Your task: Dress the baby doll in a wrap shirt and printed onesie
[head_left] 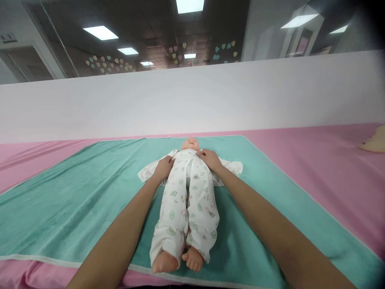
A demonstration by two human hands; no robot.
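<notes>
A baby doll (190,143) lies on its back, head away from me and bare feet toward me. It wears white printed pants (202,200) drawn high up its torso, over a white long-sleeved top (233,167) whose sleeves spread out to both sides. At the left edge of the pants, my left hand (164,167) is closed on the fabric, its fingertips partly hidden. My right hand (209,159) pinches the upper right edge of the pants, just below the doll's head. Between the legs the cloth shows a dark fold.
Under the doll is a teal blanket (90,192) with a pale border, spread over a pink sheet (331,168). A white low wall (192,102) stands behind, with glass above it. A beige object (374,140) sits at the far right edge.
</notes>
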